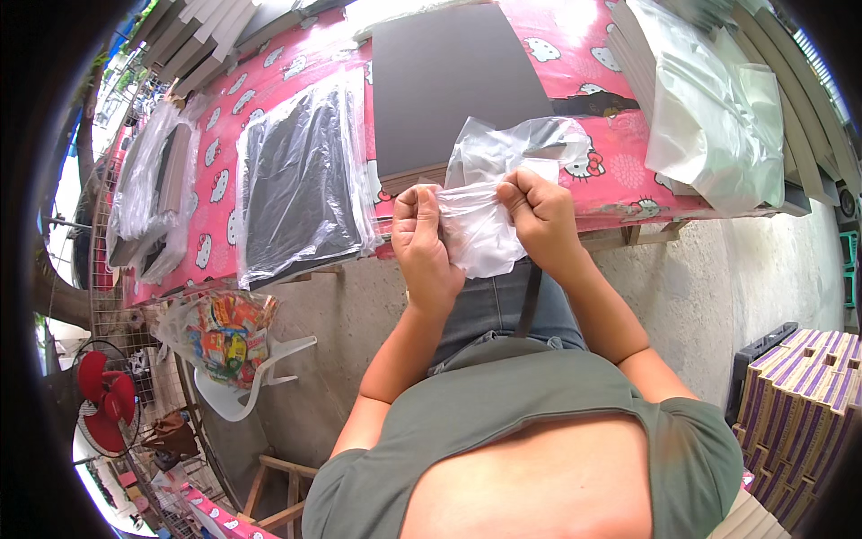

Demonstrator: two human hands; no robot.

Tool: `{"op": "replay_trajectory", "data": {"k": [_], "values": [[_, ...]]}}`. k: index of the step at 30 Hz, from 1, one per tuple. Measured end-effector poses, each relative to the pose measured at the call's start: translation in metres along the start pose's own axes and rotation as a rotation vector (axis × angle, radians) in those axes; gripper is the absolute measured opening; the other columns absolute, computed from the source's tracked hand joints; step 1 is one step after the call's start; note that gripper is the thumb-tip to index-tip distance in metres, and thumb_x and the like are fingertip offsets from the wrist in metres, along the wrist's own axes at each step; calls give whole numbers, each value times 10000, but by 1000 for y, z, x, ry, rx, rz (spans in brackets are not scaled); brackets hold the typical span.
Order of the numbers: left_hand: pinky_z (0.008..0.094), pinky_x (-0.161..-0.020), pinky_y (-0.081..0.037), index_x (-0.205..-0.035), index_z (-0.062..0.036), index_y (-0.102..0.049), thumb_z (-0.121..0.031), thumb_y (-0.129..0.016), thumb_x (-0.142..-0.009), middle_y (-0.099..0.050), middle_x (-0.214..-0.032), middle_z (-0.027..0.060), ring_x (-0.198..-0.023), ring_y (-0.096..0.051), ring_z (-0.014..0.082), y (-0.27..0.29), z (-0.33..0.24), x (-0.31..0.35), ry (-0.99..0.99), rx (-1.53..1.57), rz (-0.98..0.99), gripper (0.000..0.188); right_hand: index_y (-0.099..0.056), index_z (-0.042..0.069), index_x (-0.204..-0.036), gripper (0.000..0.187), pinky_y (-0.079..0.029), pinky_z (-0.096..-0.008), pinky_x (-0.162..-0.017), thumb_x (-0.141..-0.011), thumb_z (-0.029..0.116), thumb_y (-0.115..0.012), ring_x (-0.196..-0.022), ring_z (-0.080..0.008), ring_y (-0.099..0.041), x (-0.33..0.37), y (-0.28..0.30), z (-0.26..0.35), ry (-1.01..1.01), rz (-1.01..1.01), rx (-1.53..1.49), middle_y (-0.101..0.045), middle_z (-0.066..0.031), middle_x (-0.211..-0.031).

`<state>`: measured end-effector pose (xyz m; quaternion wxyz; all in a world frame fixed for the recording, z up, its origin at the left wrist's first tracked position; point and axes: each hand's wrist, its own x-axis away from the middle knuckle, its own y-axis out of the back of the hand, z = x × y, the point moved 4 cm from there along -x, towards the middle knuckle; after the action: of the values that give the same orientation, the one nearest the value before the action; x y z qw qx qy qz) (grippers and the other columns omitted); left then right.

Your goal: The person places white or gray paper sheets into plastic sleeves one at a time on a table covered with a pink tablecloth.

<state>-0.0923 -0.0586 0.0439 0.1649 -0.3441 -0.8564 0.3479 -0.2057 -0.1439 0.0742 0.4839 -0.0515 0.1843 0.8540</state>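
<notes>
My left hand (422, 238) and my right hand (539, 211) both pinch the top edge of a clear plastic bag (480, 229) between them, held just in front of the table's near edge. The bag hangs crumpled below my fingers, and part of it bunches up behind them over the table. Beyond the bag lies a bare dark grey flat board (449, 76) on the red cartoon-print tablecloth (566, 49). To its left lies a similar dark board wrapped in clear plastic (301, 180).
More bagged boards (157, 171) lie at the table's left end, and a bagged stack (709, 99) sits at the right. A white plastic chair (247, 377) holds a bag of colourful packets (224, 332). A red fan (103, 395) stands lower left. Purple boxes (804, 395) stack at the right.
</notes>
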Motion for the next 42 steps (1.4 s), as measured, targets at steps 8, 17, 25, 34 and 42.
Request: {"op": "replay_trajectory", "data": {"k": [8,17,25,34,42], "values": [[260,-699,-485,-954,4,-624,-85,-620,-807,-600,-912,74,-789,-579,128,3,1,-6,63,-93,73,171,-584,-15,-730,101,-343,-252,-501,-779,68,-617,-557,-112,-436,1,2,11,176,-38,11,-497,-52,-594],[251,-622,-499,-907,-42,-615,-160,-592,-838,-618,-799,53,-642,-581,98,5,4,0,73,82,36,139,-598,-13,-759,94,-423,-266,-556,-758,71,-641,-579,-175,-525,3,2,12,183,-59,64,-557,-79,-623],[220,-617,-468,-907,-41,-565,-206,-538,-877,-591,-778,25,-706,-555,77,11,-23,7,255,-88,391,170,-575,-15,-777,73,-434,-231,-677,-813,47,-563,-732,-120,-551,14,10,11,-134,722,-468,-584,-42,-686],[333,-663,-417,-743,-7,-631,-282,-662,-772,-588,-620,68,-667,-561,186,24,-60,0,222,139,992,279,-592,-23,-854,169,-437,-266,-529,-799,136,-576,-586,-148,-550,38,6,-31,-341,1428,-259,-643,-96,-778],[358,-666,-469,-1126,-21,-532,-438,-664,-731,-629,-826,117,-643,-578,234,45,-36,8,510,-346,1144,590,-593,-39,-933,226,-458,-300,-668,-774,121,-593,-727,-178,-578,20,13,-38,-11,1330,-306,-625,-98,-861]]}}
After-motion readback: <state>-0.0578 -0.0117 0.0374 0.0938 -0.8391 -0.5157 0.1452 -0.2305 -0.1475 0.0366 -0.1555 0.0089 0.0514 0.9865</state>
